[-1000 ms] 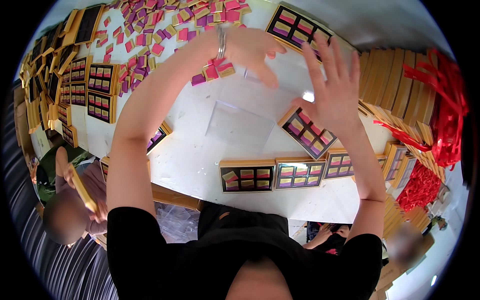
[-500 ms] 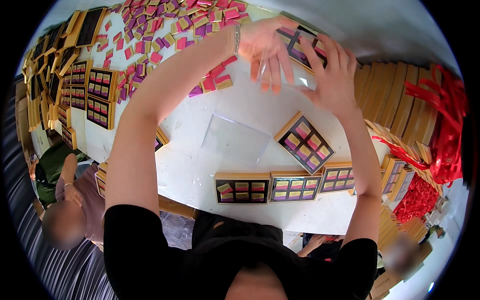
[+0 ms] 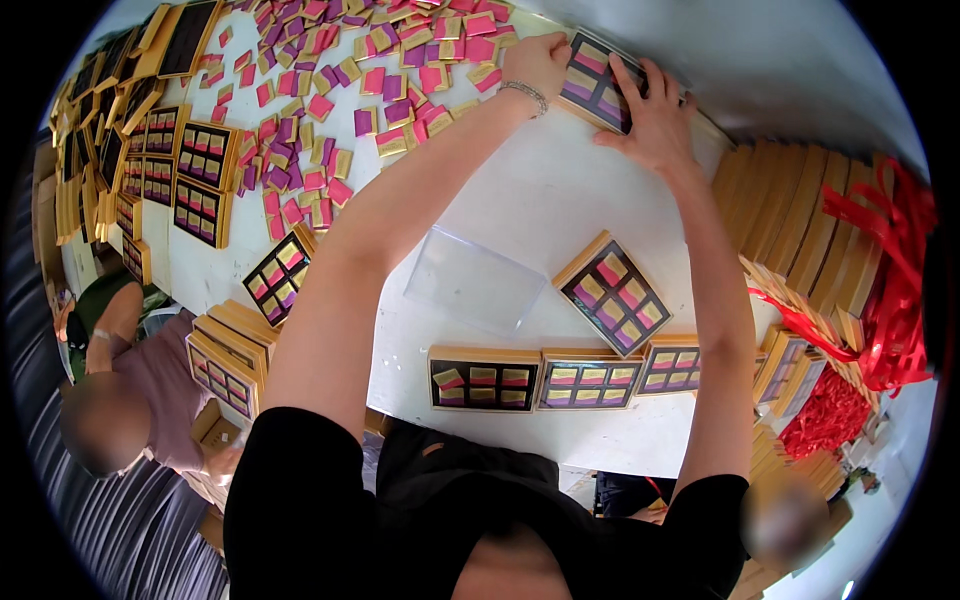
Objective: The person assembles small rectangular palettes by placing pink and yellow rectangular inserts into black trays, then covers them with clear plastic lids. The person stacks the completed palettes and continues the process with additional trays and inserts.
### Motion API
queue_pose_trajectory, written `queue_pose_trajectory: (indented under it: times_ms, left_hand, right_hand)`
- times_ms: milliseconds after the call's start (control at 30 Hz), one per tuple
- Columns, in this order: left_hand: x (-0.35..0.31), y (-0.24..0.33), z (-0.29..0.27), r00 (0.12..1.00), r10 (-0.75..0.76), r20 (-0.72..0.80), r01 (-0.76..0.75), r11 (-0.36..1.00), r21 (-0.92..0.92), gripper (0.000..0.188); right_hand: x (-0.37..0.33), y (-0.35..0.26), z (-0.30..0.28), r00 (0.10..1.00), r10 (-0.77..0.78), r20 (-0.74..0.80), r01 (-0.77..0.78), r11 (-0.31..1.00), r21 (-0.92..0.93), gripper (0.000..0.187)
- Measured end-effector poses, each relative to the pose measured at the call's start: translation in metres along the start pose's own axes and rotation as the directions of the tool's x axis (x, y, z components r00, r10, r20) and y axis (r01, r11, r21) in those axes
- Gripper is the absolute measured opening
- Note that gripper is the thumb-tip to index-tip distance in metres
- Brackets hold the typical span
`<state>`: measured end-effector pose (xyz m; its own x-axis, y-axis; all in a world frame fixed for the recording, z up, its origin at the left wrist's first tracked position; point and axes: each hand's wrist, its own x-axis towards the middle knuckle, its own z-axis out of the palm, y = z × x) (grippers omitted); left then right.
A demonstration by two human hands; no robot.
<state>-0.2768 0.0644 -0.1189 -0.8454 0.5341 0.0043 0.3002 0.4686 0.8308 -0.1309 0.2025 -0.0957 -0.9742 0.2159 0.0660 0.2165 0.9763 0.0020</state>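
Note:
At the far side of the table lies a shallow gold-edged box (image 3: 598,88) with a dark divided tray, holding small wrapped pieces in pink, purple and gold. A sheen on its top looks like a clear cover. My left hand (image 3: 538,74), a bracelet on its wrist, is closed with curled fingers against the box's left corner; its fingertips are partly hidden. Spread fingers of my right hand (image 3: 655,118) lie over the box's right part, the thumb apart at the near edge. Nearer to me, a clear plastic lid (image 3: 475,280) rests flat beside a tilted filled box (image 3: 613,293).
Loose wrapped pieces (image 3: 400,85) cover the far left. A row of filled boxes (image 3: 485,380) lines the near edge, and more boxes (image 3: 205,155) stand at left. Stacked gold boxes (image 3: 785,200) and red ribbon (image 3: 885,270) are at right. A person (image 3: 165,385) sits at lower left.
A clear lid held between my hands is no longer apart from the far box. My left hand has curled at the box's corner; my right hand has spread over its top.

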Motion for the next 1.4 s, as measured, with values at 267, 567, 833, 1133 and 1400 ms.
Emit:
queue_pose_trajectory:
  times_ms: [267, 567, 833, 1133, 1400]
  left_hand:
    - [0.003, 0.006, 0.010, 0.997, -0.070, -0.041, 0.069, 0.998, -0.015, 0.028]
    - [-0.041, -0.002, 0.010, 0.935, 0.057, -0.350, -0.114, 0.983, -0.142, 0.032]
    - [-0.291, -0.110, -0.268, 0.983, -0.097, -0.156, 0.183, 0.426, 0.886, 0.098]
    - [-0.333, -0.102, -0.269, 0.954, -0.258, 0.152, 0.035, 0.600, 0.800, 0.115]
    - [-0.368, -0.019, -0.260, 0.986, 0.160, 0.036, -0.159, 0.987, -0.029, 0.114]
  right_hand:
    - [0.004, 0.004, 0.002, 0.991, 0.060, 0.119, -0.061, 0.998, 0.007, 0.108]
    - [-0.006, -0.015, -0.002, 0.987, -0.136, -0.081, 0.119, 0.976, -0.183, 0.094]
    - [-0.179, -0.217, -0.042, 0.933, -0.227, 0.277, 0.145, 0.947, 0.287, 0.102]
    - [-0.177, -0.212, -0.027, 0.936, -0.292, 0.195, 0.204, 0.904, 0.375, 0.079]
    - [-0.142, -0.211, -0.102, 0.388, -0.793, 0.470, -0.793, -0.026, 0.609, 0.067]
